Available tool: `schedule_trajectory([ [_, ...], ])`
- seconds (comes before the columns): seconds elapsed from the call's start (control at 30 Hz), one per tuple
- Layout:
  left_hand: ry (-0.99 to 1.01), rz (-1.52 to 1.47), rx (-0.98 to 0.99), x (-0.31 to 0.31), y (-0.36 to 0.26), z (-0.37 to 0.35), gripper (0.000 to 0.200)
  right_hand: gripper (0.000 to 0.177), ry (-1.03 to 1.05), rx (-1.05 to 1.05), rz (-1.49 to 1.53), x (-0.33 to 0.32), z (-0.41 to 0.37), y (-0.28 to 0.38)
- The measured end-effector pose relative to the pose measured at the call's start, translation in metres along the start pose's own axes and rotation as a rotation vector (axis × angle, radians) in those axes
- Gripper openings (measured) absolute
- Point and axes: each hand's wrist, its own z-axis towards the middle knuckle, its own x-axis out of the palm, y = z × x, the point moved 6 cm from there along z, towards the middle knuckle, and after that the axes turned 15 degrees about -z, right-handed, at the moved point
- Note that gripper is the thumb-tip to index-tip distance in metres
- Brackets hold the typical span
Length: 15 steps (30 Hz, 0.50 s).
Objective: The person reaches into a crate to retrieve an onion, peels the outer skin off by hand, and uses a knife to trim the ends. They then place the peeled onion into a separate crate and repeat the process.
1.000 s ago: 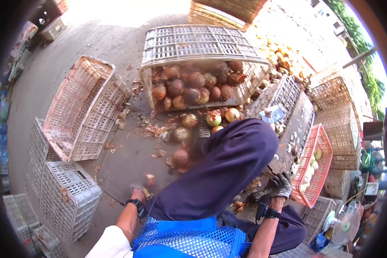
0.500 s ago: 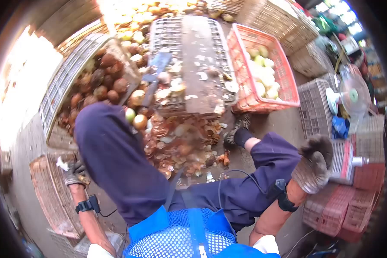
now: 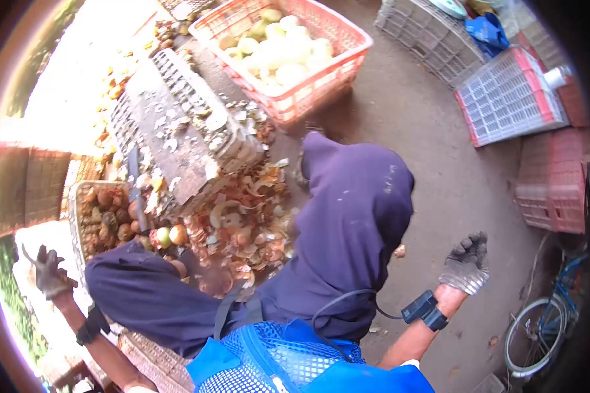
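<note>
My gloved left hand (image 3: 54,276) is raised at the far left, outside my left knee. A thin, pale, blade-like object (image 3: 27,254) sticks out from its fingers; glare hides its exact kind. Out to the right above the floor, my gloved right hand (image 3: 465,264) is palm up, its fingers loosely bent with nothing in them. Between my legs lies a heap of onion skins (image 3: 242,219). Unpeeled onions (image 3: 115,219) fill a crate (image 3: 78,203) on the left. Beyond the skins stands an upturned crate (image 3: 233,141) topped with a stained board (image 3: 167,141).
A red crate (image 3: 301,98) with peeled onions (image 3: 278,49) stands ahead. A dark, long object (image 3: 136,180) rests near the board. Grey crates (image 3: 432,42), a white-and-red crate (image 3: 511,98) and pink crates (image 3: 550,180) line the right. A bicycle (image 3: 537,334) stands lower right.
My view has swung right, so the red crate now appears further left and the bicycle has come into view. My left hand has lifted away from the wicker-like crate; my right hand is turned palm up.
</note>
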Motion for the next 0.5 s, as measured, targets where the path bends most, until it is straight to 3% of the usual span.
schedule_trajectory([
  [0.07, 0.199, -0.116, 0.11, 0.027, -0.036, 0.0, 0.051, 0.028, 0.099, 0.007, 0.03, 0.017, 0.004, 0.002],
  [0.17, 0.364, -0.349, 0.015, 0.036, -0.068, -0.001, 0.049, 0.033, 0.314, -0.008, 0.047, 0.043, 0.015, 0.007],
  [0.2, 0.413, -0.419, -0.137, 0.049, -0.092, -0.024, 0.045, 0.034, 0.373, 0.01, 0.086, 0.048, 0.022, 0.009],
  [0.23, 0.439, -0.438, -0.166, 0.052, -0.103, -0.038, 0.048, 0.035, 0.431, 0.032, 0.127, 0.05, 0.029, 0.011],
  [0.27, 0.364, -0.429, -0.07, 0.036, -0.097, -0.04, 0.049, 0.037, 0.488, 0.057, 0.174, 0.054, 0.035, 0.011],
  [0.43, 0.103, -0.289, -0.156, 0.025, -0.124, -0.09, 0.044, 0.04, 0.741, 0.059, 0.136, 0.103, 0.045, 0.026],
  [0.5, 0.04, -0.194, -0.145, 0.017, -0.122, -0.088, 0.044, 0.042, 0.715, 0.043, 0.12, 0.12, 0.042, 0.031],
])
